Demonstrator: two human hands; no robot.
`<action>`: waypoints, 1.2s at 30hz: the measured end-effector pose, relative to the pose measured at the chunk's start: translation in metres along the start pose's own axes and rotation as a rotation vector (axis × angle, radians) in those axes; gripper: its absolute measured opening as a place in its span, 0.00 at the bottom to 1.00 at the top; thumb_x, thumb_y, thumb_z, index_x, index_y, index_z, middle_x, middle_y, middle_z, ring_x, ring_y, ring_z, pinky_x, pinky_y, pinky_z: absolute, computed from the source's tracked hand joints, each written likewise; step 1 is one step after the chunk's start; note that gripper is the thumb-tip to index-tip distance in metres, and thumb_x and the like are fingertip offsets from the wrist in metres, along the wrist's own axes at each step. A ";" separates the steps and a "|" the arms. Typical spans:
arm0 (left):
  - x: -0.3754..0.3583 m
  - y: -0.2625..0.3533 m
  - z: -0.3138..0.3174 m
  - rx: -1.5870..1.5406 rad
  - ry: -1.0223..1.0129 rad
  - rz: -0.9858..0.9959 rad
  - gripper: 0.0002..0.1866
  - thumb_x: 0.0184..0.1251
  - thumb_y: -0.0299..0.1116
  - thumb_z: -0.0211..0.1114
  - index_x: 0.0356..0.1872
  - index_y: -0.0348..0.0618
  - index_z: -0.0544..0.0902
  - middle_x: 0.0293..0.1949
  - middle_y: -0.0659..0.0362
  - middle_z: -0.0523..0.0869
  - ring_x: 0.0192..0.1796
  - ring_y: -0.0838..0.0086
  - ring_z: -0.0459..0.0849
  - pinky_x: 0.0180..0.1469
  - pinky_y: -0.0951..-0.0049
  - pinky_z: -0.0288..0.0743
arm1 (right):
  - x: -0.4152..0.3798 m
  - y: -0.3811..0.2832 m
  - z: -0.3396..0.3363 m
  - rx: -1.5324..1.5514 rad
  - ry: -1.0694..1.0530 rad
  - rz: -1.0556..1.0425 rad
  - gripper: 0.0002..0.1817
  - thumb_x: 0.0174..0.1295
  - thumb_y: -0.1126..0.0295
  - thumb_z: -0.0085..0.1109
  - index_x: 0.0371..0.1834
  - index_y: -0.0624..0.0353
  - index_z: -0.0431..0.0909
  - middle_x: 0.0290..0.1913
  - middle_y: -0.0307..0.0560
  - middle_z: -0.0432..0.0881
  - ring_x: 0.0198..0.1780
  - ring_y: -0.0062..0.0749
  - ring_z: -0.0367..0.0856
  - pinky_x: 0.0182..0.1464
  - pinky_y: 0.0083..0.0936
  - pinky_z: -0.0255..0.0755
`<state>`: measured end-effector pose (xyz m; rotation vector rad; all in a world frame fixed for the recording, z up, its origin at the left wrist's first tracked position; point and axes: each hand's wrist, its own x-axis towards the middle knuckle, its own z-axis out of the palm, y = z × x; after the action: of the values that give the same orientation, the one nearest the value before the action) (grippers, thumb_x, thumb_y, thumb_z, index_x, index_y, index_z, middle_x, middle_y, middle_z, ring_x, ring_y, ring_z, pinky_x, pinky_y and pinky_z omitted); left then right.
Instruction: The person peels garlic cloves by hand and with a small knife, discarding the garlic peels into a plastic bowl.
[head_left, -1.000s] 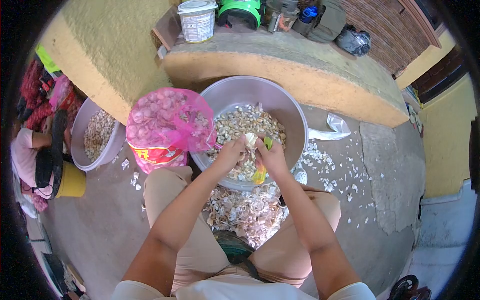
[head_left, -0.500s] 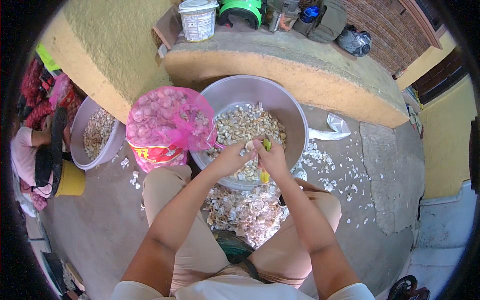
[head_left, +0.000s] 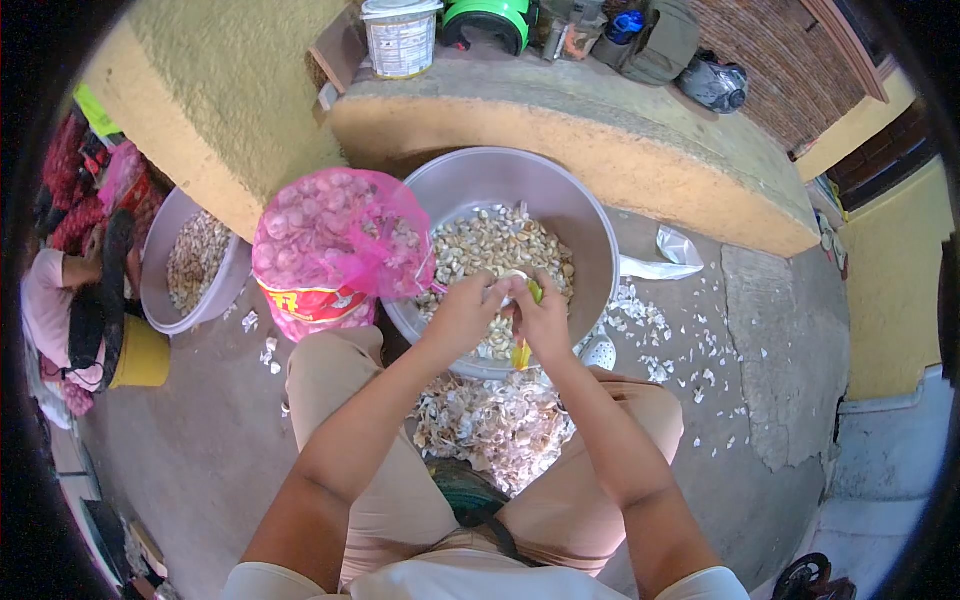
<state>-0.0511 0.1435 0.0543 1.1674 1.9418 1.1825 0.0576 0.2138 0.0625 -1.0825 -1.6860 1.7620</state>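
Note:
Over the big grey tub (head_left: 607, 235), both hands meet close together. My left hand (head_left: 466, 314) has its fingers closed around a pale garlic bulb (head_left: 513, 275), partly covered by the fingers. Wrapped in my right hand (head_left: 545, 325) is a small knife with a yellow-green handle (head_left: 521, 356); its blade is hard to make out, and its tip area lies near the garlic. Below them, many loose garlic cloves (head_left: 495, 245) lie in the tub. A pink net bag of garlic bulbs (head_left: 320, 225) leans against the tub's left side.
Between my legs is a heap of garlic skins (head_left: 500, 425), with more scattered on the floor to the right. A second tub (head_left: 222, 300) of cloves and a yellow bucket (head_left: 142, 355) stand left, beside a seated person (head_left: 60, 300). A concrete ledge (head_left: 570, 135) runs behind.
The garlic and the fingers around it have turned slightly, and the knife blade that showed above my right hand is now hard to see. Both hands stay over the tub.

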 end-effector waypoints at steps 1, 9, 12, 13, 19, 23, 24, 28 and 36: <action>-0.002 0.002 0.002 0.067 0.042 0.029 0.20 0.61 0.46 0.51 0.33 0.35 0.73 0.27 0.46 0.77 0.30 0.58 0.77 0.32 0.65 0.67 | -0.002 0.001 0.002 0.078 -0.006 -0.012 0.16 0.60 0.63 0.47 0.48 0.59 0.70 0.17 0.39 0.71 0.13 0.17 0.66 0.13 0.16 0.59; -0.002 0.007 0.009 0.200 0.175 0.025 0.21 0.61 0.49 0.48 0.28 0.37 0.72 0.24 0.48 0.76 0.30 0.54 0.77 0.31 0.59 0.67 | -0.005 0.012 0.009 0.259 0.020 0.041 0.14 0.63 0.64 0.44 0.44 0.63 0.69 0.17 0.38 0.70 0.11 0.15 0.63 0.11 0.14 0.58; -0.004 0.013 0.005 0.271 0.215 0.082 0.19 0.61 0.46 0.48 0.28 0.38 0.72 0.24 0.49 0.76 0.30 0.54 0.76 0.31 0.59 0.67 | -0.007 0.006 0.011 0.271 0.010 0.056 0.14 0.63 0.64 0.44 0.44 0.63 0.69 0.17 0.37 0.69 0.11 0.15 0.62 0.11 0.14 0.57; -0.002 0.010 0.006 0.211 0.204 0.078 0.18 0.61 0.46 0.48 0.27 0.39 0.73 0.24 0.49 0.76 0.30 0.54 0.76 0.30 0.59 0.67 | -0.008 0.005 0.012 0.279 0.012 0.042 0.14 0.63 0.63 0.44 0.44 0.63 0.69 0.17 0.37 0.69 0.11 0.15 0.62 0.11 0.14 0.57; 0.006 -0.003 0.004 0.142 0.219 0.194 0.17 0.61 0.43 0.49 0.25 0.39 0.73 0.24 0.49 0.76 0.29 0.54 0.76 0.29 0.60 0.67 | -0.010 -0.002 0.013 0.361 -0.035 0.086 0.15 0.62 0.62 0.46 0.45 0.62 0.68 0.16 0.37 0.67 0.11 0.14 0.60 0.11 0.13 0.56; 0.005 0.000 0.004 0.114 0.245 0.233 0.16 0.61 0.42 0.49 0.26 0.38 0.74 0.24 0.48 0.76 0.29 0.53 0.75 0.29 0.59 0.66 | -0.006 -0.001 0.012 0.371 -0.058 0.099 0.16 0.61 0.59 0.48 0.44 0.59 0.68 0.17 0.36 0.67 0.11 0.14 0.60 0.11 0.13 0.56; 0.005 0.002 0.003 0.097 0.235 0.235 0.16 0.61 0.42 0.49 0.26 0.38 0.74 0.24 0.48 0.76 0.29 0.53 0.75 0.29 0.59 0.66 | -0.006 0.000 0.012 0.373 -0.058 0.091 0.16 0.60 0.59 0.48 0.43 0.59 0.69 0.17 0.37 0.67 0.11 0.14 0.60 0.11 0.13 0.55; 0.005 0.003 0.001 0.090 0.147 0.137 0.15 0.63 0.39 0.48 0.31 0.36 0.75 0.27 0.46 0.77 0.32 0.53 0.76 0.33 0.63 0.68 | -0.006 0.000 0.010 0.388 -0.068 0.101 0.14 0.60 0.57 0.49 0.38 0.57 0.69 0.18 0.38 0.68 0.13 0.16 0.61 0.12 0.13 0.56; 0.004 0.003 0.004 -0.388 0.085 -0.103 0.17 0.65 0.41 0.46 0.31 0.36 0.75 0.19 0.56 0.76 0.21 0.73 0.75 0.24 0.71 0.69 | 0.003 0.001 0.003 0.673 -0.106 0.195 0.11 0.61 0.59 0.45 0.38 0.54 0.67 0.17 0.38 0.66 0.12 0.17 0.57 0.14 0.15 0.55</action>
<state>-0.0485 0.1494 0.0545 0.8171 1.7058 1.4891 0.0540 0.2143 0.0611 -0.8634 -0.9195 2.2991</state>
